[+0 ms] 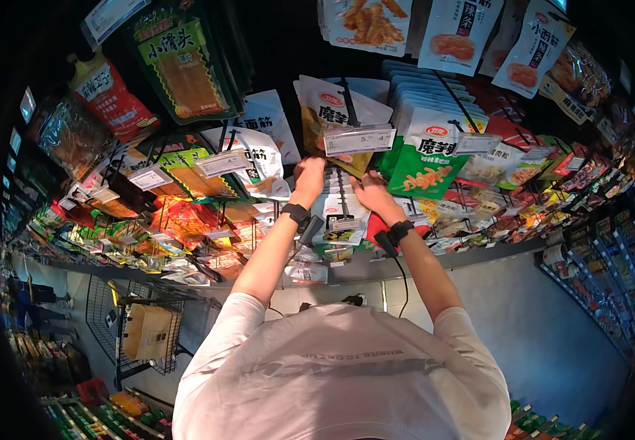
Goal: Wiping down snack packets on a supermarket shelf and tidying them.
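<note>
Both hands reach to a rack of hanging snack packets. My left hand (309, 175) is at the lower left of a white and gold snack packet (332, 113) that hangs on a hook behind a price tag (359, 141); its fingers are partly hidden. At the packet's lower right is my right hand (372, 190), fingers bent; the frame does not settle whether it grips the packet. A green and white snack packet (428, 159) hangs just right of that hand. Left of my left hand hangs a white snack packet (265, 165). More white packets (345, 212) hang below, between my wrists.
Metal hooks with price tags stick out along the rack. Dark green packets (185, 66) hang at the upper left. A wire shopping cart (102, 324) holding a brown paper bag (149, 331) stands behind at lower left, with people beyond it. Another stocked shelf (609, 269) stands at right.
</note>
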{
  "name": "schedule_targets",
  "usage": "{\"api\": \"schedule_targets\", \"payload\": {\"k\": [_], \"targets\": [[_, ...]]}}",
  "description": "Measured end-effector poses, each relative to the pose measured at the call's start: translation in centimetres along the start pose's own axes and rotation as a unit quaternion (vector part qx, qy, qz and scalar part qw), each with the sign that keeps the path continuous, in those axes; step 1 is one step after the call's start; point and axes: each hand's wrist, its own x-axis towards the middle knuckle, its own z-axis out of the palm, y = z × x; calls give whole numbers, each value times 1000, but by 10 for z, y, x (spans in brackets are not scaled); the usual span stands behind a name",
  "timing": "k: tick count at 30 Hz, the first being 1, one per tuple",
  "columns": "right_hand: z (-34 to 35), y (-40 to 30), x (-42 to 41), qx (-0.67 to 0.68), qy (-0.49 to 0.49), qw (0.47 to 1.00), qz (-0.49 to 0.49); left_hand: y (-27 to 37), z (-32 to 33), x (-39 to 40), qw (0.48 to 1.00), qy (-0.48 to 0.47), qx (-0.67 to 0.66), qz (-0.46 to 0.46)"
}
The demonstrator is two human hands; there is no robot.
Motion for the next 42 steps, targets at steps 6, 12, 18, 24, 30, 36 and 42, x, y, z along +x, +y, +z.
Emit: {"api": "schedule_targets", "payload": {"k": [6, 12, 18, 24, 30, 36, 42], "targets": [[-9, -16, 7, 0, 12, 999, 52, 2, 3, 1, 999, -26, 23, -22], [-23, -27, 20, 31, -91, 984, 152, 11, -8, 4, 996, -64, 58, -16], [-15, -21, 16, 57, -85, 988, 119, 2, -10, -2, 992, -83, 37, -84], [8, -6, 15, 58, 10, 995, 83, -2, -4, -5, 984, -115, 10, -135], [16, 14, 16, 33, -14, 994, 105, 11, -11, -8, 973, -134, -91, -166], [13, 12, 16, 10, -18, 998, 67, 15, -14, -8, 974, -131, -97, -156], [-2, -8, -1, 20, 2, 994, 108, 19, -17, -25, 958, -204, -96, -176]]}}
